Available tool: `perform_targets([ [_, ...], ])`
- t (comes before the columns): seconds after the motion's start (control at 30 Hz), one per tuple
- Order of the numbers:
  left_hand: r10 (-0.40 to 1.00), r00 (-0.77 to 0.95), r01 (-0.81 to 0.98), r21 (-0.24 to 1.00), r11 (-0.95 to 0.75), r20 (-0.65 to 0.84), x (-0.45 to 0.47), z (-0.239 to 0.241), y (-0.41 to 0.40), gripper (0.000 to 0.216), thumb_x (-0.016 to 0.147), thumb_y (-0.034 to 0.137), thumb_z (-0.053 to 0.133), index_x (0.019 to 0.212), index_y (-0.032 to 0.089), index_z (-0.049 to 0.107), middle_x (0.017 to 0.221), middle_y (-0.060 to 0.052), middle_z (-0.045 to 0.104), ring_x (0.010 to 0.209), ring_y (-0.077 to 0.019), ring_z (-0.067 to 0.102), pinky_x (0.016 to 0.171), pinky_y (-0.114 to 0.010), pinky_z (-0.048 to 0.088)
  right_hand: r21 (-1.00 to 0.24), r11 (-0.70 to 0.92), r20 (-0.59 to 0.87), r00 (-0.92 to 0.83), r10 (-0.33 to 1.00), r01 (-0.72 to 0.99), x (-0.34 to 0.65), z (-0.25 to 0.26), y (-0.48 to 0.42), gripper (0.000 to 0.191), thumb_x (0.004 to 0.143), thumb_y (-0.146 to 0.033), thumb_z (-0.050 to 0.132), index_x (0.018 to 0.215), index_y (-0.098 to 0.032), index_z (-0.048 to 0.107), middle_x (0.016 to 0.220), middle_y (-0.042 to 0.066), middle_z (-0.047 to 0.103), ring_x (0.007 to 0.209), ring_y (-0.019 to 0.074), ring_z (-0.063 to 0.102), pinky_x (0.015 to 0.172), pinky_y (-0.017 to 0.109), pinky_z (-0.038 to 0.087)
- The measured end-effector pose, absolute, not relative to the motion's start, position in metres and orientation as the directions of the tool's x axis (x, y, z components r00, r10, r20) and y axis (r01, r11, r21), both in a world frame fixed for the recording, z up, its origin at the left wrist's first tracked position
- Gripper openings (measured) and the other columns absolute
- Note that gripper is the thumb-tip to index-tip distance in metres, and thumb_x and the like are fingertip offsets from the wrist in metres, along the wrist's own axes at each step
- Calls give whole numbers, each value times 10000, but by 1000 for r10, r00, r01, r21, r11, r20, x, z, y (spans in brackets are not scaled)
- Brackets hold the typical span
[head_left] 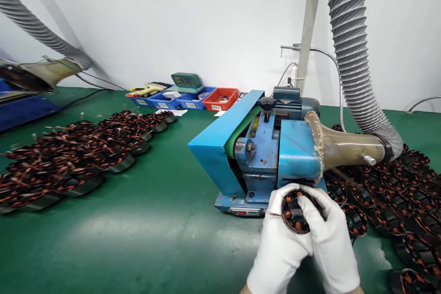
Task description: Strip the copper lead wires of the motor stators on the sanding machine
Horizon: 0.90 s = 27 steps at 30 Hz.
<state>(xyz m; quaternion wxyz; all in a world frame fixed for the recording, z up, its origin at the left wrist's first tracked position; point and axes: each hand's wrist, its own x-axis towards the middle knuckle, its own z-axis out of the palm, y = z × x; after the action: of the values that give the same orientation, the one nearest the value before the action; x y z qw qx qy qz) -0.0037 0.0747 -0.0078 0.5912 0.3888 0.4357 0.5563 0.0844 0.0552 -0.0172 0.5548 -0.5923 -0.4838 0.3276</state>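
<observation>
Both my hands wear white gloves and hold one motor stator (295,212), a dark ring wound with copper coils. My left hand (280,239) is wrapped round its left side, and thin lead wires stick out there to the left. My right hand (327,227) grips the right side, with the thumb over the ring's face. The stator is held up close against the front of a blue belt grinding machine (299,151). A green belt (237,135) shows inside the machine's blue guard (220,133). My fingers hide part of the ring's far edge.
Many stators (76,156) lie grouped at the left of the green table (155,239), more stators (396,202) at the right. A grey duct hose (354,46) joins the machine's funnel (347,147). Blue bins (196,98), a red bin (222,98) and a digital clock (186,81) stand behind.
</observation>
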Motion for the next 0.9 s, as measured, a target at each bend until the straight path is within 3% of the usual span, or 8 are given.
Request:
perform_targets([
  [0.1, 976, 74, -443, 870, 216, -205, -8, -17, 64, 148, 663, 278, 697, 767, 208, 617, 829, -44, 673, 827, -237, 655, 804, -389, 524, -951, 140, 219, 283, 934, 276, 88, -26, 43, 186, 828, -271, 574, 926, -225, 725, 930, 55, 740, 868, 216, 699, 762, 277, 557],
  [0.17, 969, 113, -454, 855, 249, -222, -12, -29, 57, 130, 735, 344, 633, 748, 216, 612, 813, -46, 665, 814, -240, 658, 768, -391, 528, -935, 175, 263, 271, 926, 308, 90, -33, 35, 180, 799, -257, 603, 919, -232, 735, 918, 51, 746, 854, 218, 707, 752, 264, 563],
  [0.3, 983, 87, -414, 892, 181, -160, -13, -43, 56, 294, 563, 268, 772, 822, 230, 637, 905, -41, 659, 904, -265, 641, 843, -390, 502, -934, 169, 259, 273, 926, 314, 90, -33, 34, 190, 802, -247, 597, 936, -230, 730, 923, 56, 739, 853, 218, 704, 754, 270, 564],
  [0.53, 994, 46, -341, 933, 112, -102, 5, -17, 80, 529, 387, 108, 772, 858, 209, 554, 977, -73, 646, 934, -286, 628, 906, -419, 469, -955, 63, 153, 301, 941, 289, 88, -11, 60, 211, 855, -305, 528, 935, -209, 698, 955, 75, 712, 903, 231, 667, 825, 344, 520],
  [0.67, 993, 22, -329, 937, 120, -120, 5, -17, 75, 538, 392, 112, 780, 878, 210, 570, 994, -66, 655, 952, -279, 631, 907, -409, 479, -961, 74, 160, 319, 934, 266, 91, -12, 58, 231, 848, -313, 513, 924, -202, 700, 935, 76, 717, 879, 225, 678, 791, 320, 534],
  [0.8, 975, 59, -368, 903, 221, -214, -6, -25, 58, 173, 704, 342, 680, 813, 221, 621, 861, -50, 675, 858, -239, 667, 807, -388, 530, -961, 100, 177, 298, 938, 257, 90, -28, 36, 178, 777, -274, 588, 874, -232, 730, 875, 54, 737, 816, 220, 698, 724, 275, 550],
  [0.9, 958, 92, -358, 889, 285, -270, -18, -31, 46, 188, 822, 398, 561, 776, 235, 642, 782, -40, 671, 786, -217, 676, 735, -364, 550, -978, 99, 161, 362, 918, 182, 91, -38, 12, 198, 718, -216, 643, 880, -261, 747, 950, 51, 746, 902, 233, 695, 806, 265, 538],
])
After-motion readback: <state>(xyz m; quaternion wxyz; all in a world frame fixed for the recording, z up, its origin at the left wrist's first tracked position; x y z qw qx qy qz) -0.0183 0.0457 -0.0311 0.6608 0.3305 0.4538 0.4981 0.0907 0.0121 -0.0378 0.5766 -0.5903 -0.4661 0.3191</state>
